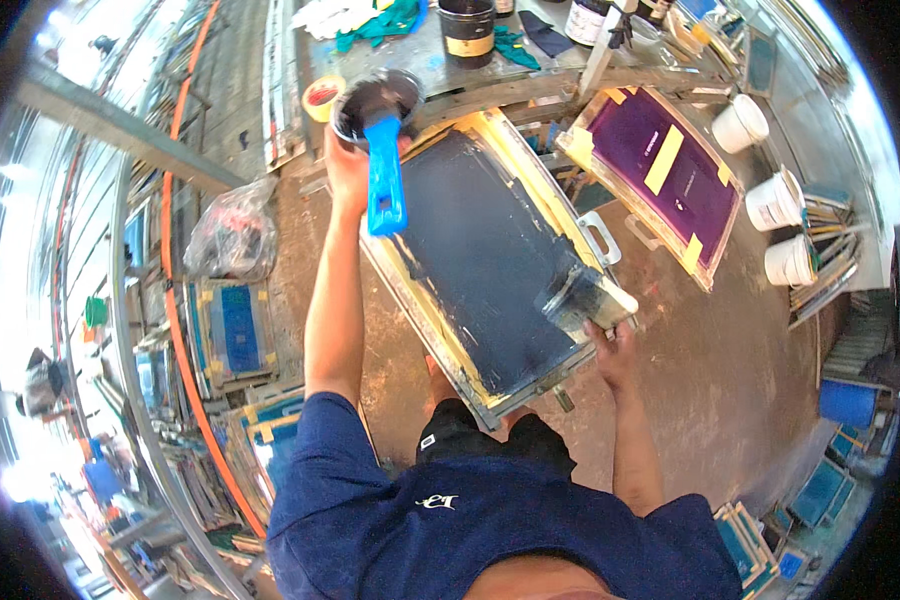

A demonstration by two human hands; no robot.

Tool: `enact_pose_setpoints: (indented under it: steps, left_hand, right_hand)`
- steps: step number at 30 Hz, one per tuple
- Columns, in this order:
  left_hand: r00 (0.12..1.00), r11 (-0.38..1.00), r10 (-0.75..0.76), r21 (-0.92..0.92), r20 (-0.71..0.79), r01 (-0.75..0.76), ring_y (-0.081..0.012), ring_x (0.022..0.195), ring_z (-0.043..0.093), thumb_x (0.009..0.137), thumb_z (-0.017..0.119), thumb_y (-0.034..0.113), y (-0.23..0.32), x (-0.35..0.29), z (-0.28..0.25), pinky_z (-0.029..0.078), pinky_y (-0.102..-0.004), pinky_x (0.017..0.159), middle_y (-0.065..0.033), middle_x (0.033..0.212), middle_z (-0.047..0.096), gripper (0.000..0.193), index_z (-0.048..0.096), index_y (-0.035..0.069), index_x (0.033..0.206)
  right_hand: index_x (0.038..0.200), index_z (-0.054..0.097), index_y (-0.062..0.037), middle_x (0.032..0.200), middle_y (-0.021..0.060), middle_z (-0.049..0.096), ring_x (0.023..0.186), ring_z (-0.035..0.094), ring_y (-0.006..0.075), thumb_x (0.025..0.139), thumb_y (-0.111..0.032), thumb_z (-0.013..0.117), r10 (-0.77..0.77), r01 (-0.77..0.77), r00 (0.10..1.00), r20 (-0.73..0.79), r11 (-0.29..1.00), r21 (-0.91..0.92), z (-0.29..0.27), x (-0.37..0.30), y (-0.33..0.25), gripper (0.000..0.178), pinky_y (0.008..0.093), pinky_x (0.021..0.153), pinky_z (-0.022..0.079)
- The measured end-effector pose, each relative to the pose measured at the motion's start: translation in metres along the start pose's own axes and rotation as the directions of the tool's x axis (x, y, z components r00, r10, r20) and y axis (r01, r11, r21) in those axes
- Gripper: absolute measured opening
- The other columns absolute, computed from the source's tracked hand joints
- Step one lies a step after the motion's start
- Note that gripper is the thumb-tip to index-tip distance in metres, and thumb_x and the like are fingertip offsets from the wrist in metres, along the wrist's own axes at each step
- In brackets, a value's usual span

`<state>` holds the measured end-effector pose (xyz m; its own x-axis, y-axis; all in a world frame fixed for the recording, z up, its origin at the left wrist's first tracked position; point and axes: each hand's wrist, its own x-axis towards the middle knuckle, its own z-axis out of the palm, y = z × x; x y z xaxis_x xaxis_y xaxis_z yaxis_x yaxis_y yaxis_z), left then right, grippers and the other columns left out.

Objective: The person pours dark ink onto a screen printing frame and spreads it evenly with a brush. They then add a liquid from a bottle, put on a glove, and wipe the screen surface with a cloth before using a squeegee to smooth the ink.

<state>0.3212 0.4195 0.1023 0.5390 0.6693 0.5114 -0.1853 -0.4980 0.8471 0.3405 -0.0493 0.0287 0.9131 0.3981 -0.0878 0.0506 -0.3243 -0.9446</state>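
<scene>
My left hand point(346, 175) is closed round a tub of dark ink point(348, 112), up at the far left of a screen-printing frame point(535, 190). A blue-handled tool point(385, 185) leans out of the tub; its working end is hidden inside. Dark ink covers the frame's mesh point(470, 240), and yellow tape lines the borders. At the frame's near right, my right hand point(615, 350) grips what looks like a squeegee point(585, 300), ink-smeared with a pale edge, resting over the mesh. The frame's near corner lies just before my legs.
A purple screen frame point(660, 160) leans to the right. Beyond is a bench point(420, 62) with a black bucket point(467, 35) and a tape roll point(323, 95). White buckets point(773, 200) stand far right; a plastic bag point(232, 235) and stacked frames point(235, 330) lie left.
</scene>
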Motion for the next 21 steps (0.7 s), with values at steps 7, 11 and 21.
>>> enact_pose_setpoints:
  steps: [7, 11, 21]
  left_hand:
    - [0.939, 0.742, -0.306, -0.578, 0.159, 0.340, -0.0261, 0.114, 0.058, 0.055, 0.087, 0.002, 0.102, -0.153, -0.029, 0.048, -0.0410, 0.100, -0.0115, 0.124, 0.059, 0.092, 0.045, 0.004, 0.137]
    - [0.928, 0.718, -0.367, -0.615, 0.065, 0.327, -0.0308, 0.117, 0.056, 0.058, 0.085, 0.009, 0.114, -0.232, -0.056, 0.043, -0.0447, 0.105, -0.0135, 0.124, 0.058, 0.090, 0.042, 0.001, 0.136]
    - [0.810, 0.214, -0.559, -0.913, 0.177, 0.348, -0.0265, 0.123, 0.053, 0.062, 0.087, 0.015, 0.001, -0.404, -0.178, 0.040, -0.0436, 0.109, -0.0058, 0.131, 0.059, 0.074, 0.055, 0.005, 0.128]
  right_hand:
    - [0.113, 0.065, -0.0002, 0.102, 0.0064, 0.071, 0.094, 0.064, 0.0153, 0.088, -0.020, 0.071, -0.026, 0.028, 0.985, 0.171, 1.000, -0.007, -0.008, 0.003, -0.042, 0.032, 0.0305, 0.084, 0.049]
    - [0.113, 0.065, -0.0015, 0.102, 0.0079, 0.071, 0.091, 0.065, 0.0143, 0.087, -0.019, 0.073, 0.062, -0.101, 0.976, 0.211, 0.978, 0.180, 0.001, -0.008, -0.035, 0.032, 0.0308, 0.083, 0.050]
    - [0.109, 0.069, -0.0151, 0.113, 0.0018, 0.069, 0.108, 0.061, 0.0181, 0.072, -0.006, 0.065, -0.747, 0.797, 0.579, 0.326, 0.433, -0.422, 0.002, -0.037, -0.050, 0.039, 0.0370, 0.095, 0.037]
